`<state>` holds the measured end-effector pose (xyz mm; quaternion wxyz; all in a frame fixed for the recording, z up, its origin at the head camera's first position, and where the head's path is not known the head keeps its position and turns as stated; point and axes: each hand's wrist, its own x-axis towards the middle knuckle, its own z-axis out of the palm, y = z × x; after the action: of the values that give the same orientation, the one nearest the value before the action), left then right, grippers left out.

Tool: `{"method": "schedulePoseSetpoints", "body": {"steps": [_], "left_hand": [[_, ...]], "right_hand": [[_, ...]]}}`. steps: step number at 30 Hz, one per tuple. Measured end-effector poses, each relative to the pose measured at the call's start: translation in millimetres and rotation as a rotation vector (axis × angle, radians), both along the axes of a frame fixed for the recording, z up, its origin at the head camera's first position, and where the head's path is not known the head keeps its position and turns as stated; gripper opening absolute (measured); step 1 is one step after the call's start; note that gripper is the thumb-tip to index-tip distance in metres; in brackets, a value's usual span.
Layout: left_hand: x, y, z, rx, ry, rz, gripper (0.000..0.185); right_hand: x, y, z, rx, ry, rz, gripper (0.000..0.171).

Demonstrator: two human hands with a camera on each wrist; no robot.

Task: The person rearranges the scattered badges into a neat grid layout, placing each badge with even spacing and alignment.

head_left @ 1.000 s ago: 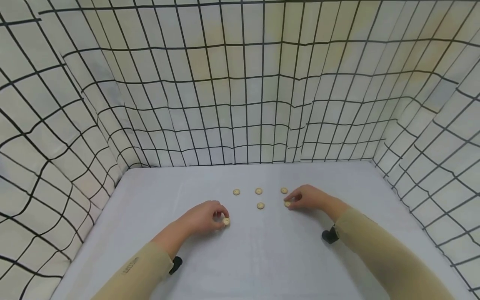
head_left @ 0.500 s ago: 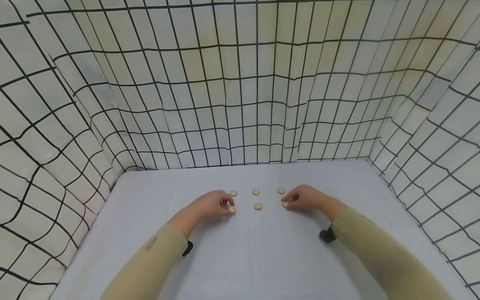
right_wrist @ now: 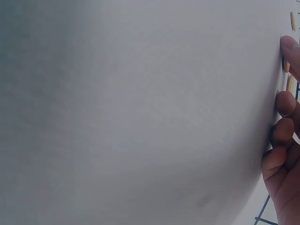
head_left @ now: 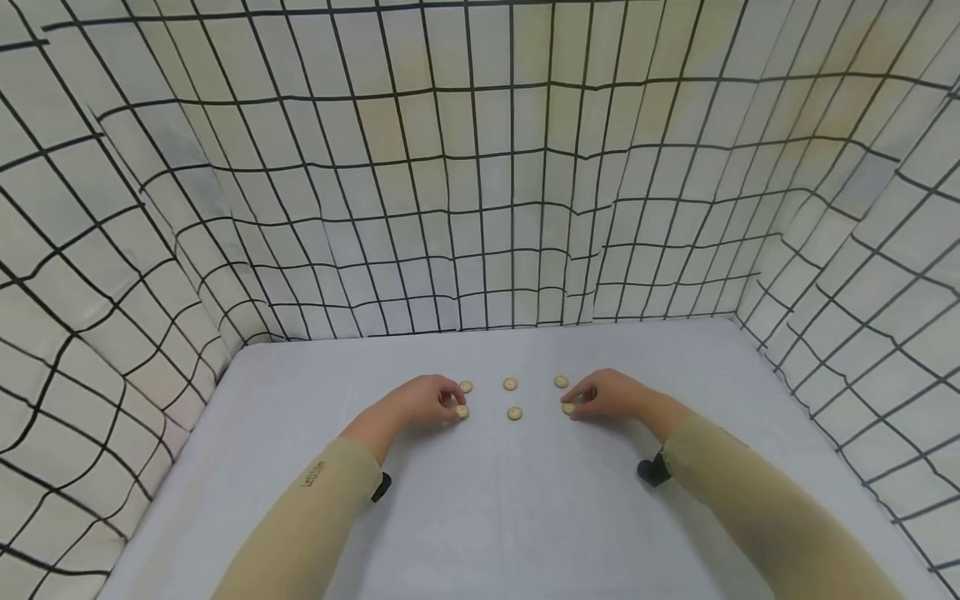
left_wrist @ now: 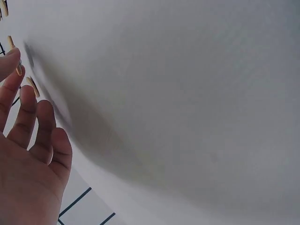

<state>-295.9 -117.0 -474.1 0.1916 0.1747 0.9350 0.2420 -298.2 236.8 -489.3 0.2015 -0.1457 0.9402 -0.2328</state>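
Six small round wooden discs lie in two rows on the white table [head_left: 525, 500]. The far row holds discs at left [head_left: 466, 387], middle [head_left: 510, 383] and right [head_left: 561, 381]. In the near row, my left hand [head_left: 453, 407] pinches the left disc [head_left: 462, 411] with curled fingertips. The middle disc [head_left: 514, 412] lies free. My right hand [head_left: 576, 404] pinches the right disc [head_left: 568, 408]. The left wrist view shows my left hand [left_wrist: 18, 79] beside a disc's edge [left_wrist: 33, 86]. In the right wrist view my right hand [right_wrist: 286, 79] has a disc [right_wrist: 291, 85] at its fingertips.
Checked cloth walls [head_left: 480, 208] close the table at the back, left and right. Black wrist mounts show under my left sleeve [head_left: 381, 486] and right sleeve [head_left: 651, 471]. Bare white surface stretches in front of the discs.
My left hand moved its disc forward and slightly right, from nearer me up into the near row below the far left disc. My right hand stayed on its disc.
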Motion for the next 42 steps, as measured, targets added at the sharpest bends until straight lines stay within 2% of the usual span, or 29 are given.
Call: {"method": "schedulePoseSetpoints", "body": {"steps": [6, 12, 20, 35, 42], "left_hand": [[2.6, -6.6, -1.4, -0.015, -0.008, -0.001, 0.008], [-0.1, -8.3, -5.9, -0.008, 0.004, -0.022, 0.012], [1.2, -8.3, -5.1, -0.013, -0.015, -0.001, 0.020], [2.5, -6.0, -4.3, 0.002, -0.033, 0.000, 0.022], [2.2, -5.4, -6.1, 0.008, -0.038, 0.020, 0.023]], "right_hand": [[-0.5, -5.8, -2.0, -0.042, -0.003, 0.025, 0.028], [-0.9, -4.4, -2.5, -0.050, -0.008, 0.000, 0.027], [-3.7, -0.8, -3.9, -0.064, -0.022, 0.000, 0.028], [-3.5, 3.1, -7.1, -0.058, -0.014, -0.011, 0.030], [-2.9, 5.5, -7.0, -0.069, -0.026, -0.025, 0.032]]}}
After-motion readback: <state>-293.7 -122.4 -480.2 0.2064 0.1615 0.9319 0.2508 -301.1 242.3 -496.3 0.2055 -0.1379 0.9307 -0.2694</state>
